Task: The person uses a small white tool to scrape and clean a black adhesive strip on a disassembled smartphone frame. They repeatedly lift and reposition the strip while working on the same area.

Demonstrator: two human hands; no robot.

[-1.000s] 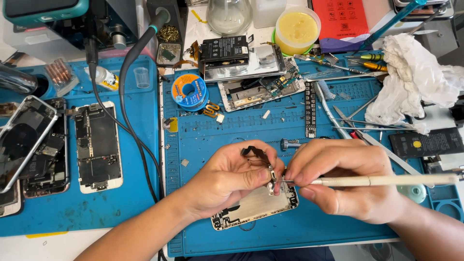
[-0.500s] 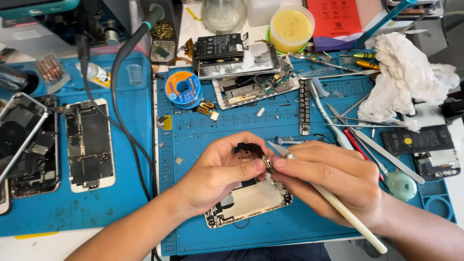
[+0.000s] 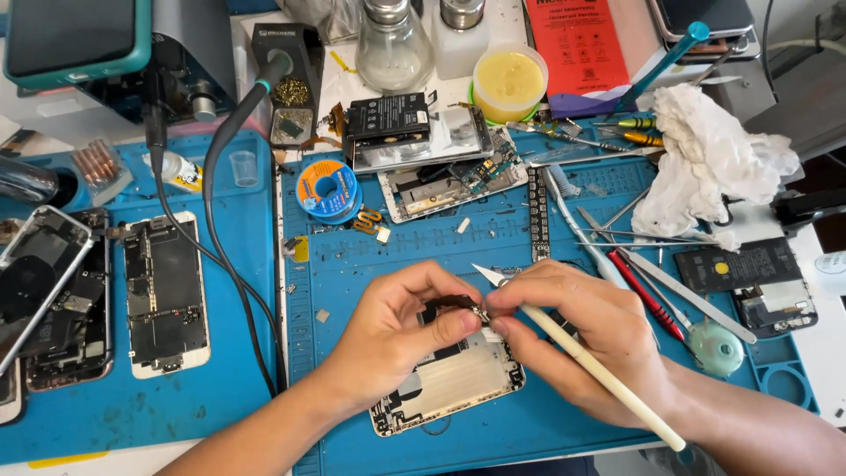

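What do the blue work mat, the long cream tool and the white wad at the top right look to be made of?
The blue work mat looks like matte silicone or rubber, with moulded ridges and trays. The cream tool in the right hand seems smooth plastic, possibly ceramic, tapering to a pale flat tip. The white wad looks like crumpled tissue or soft cloth, judging by its soft folds.

Two bare forearms, no sleeves, left hand (image 3: pixel 401 330) and right hand (image 3: pixel 590 339) ungloved, short trimmed nails
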